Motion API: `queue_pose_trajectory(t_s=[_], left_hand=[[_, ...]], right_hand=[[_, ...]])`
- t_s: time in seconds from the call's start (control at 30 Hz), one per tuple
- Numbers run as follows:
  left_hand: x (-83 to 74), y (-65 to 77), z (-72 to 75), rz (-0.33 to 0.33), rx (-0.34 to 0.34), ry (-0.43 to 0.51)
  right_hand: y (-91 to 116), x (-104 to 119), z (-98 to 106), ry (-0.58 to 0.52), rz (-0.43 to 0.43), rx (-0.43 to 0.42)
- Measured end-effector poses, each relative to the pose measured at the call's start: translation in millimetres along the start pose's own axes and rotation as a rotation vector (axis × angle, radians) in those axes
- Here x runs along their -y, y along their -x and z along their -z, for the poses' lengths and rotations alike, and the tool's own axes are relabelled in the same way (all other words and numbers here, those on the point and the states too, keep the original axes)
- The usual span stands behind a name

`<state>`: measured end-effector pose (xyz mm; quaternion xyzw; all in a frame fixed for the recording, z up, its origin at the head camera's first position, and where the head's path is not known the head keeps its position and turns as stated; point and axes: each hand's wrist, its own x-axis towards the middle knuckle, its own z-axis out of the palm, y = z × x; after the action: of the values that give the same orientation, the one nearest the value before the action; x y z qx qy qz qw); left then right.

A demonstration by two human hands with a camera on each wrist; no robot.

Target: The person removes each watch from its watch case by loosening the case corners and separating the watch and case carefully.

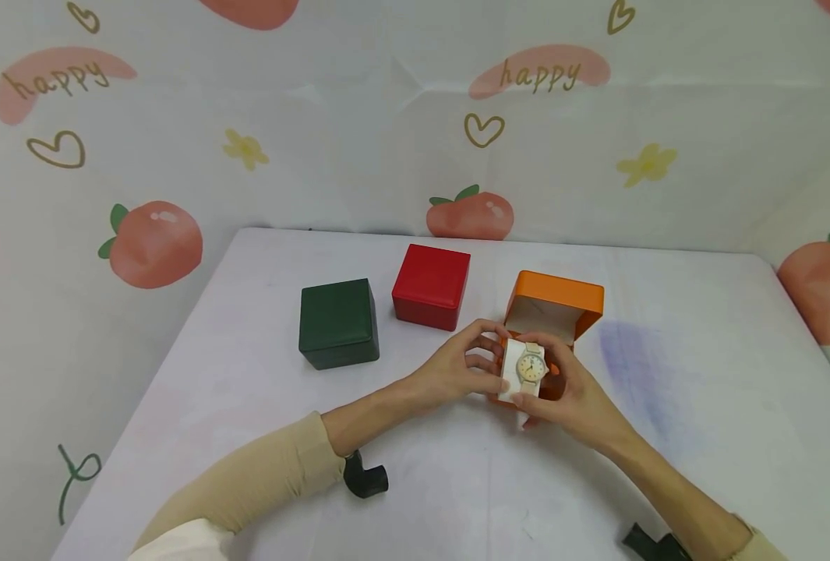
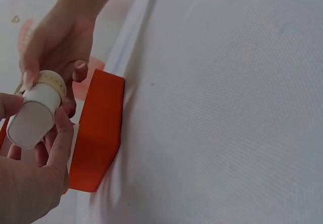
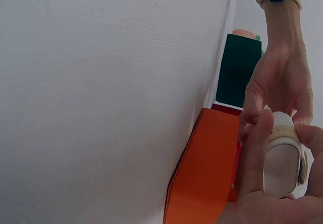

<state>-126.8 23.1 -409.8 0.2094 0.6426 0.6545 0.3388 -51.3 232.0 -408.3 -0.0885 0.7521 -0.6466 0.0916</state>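
A wristwatch (image 1: 531,368) with a pale dial and cream strap is wrapped round a white watch cushion (image 1: 510,360). My left hand (image 1: 462,368) pinches the cushion's left end between thumb and fingers, as the left wrist view also shows. From the other side my right hand (image 1: 574,396) grips the cushion and watch, thumb below and fingers above. Both hands hold them over the front of an orange watch box (image 1: 558,290), whose lid stands raised at the back. In the right wrist view the cushion's flat oval end (image 3: 281,168) shows between the fingers. Hands and cushion hide most of the box's inside.
A closed red box (image 1: 432,276) sits behind and left of the orange one. Farther left is a closed dark green box (image 1: 338,319). All stand on a white-covered table (image 1: 429,499), with a printed cloth (image 1: 358,101) hanging behind its back edge.
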Motion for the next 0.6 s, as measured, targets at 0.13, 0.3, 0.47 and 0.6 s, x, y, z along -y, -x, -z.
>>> queue_pose_trajectory(t_s=[0.13,0.3,0.47,0.6], left_hand=[[0.6,-0.3,-0.2,-0.005,0.002,-0.004],[-0.3,-0.1,-1.3,-0.017,0.009,-0.013],[-1.4,0.5,-2.9,-0.019,0.02,-0.016],[-0.2,-0.2,-3.4,-0.021,0.028,-0.012]], right_hand=[[1.5,-0.1,0.8,0.052,0.029,-0.011],[3.4,-0.2,1.7,0.056,0.056,-0.018],[4.4,-2.6,2.9,0.092,0.093,-0.022],[4.2,-4.5,3.2,0.073,0.115,-0.001]])
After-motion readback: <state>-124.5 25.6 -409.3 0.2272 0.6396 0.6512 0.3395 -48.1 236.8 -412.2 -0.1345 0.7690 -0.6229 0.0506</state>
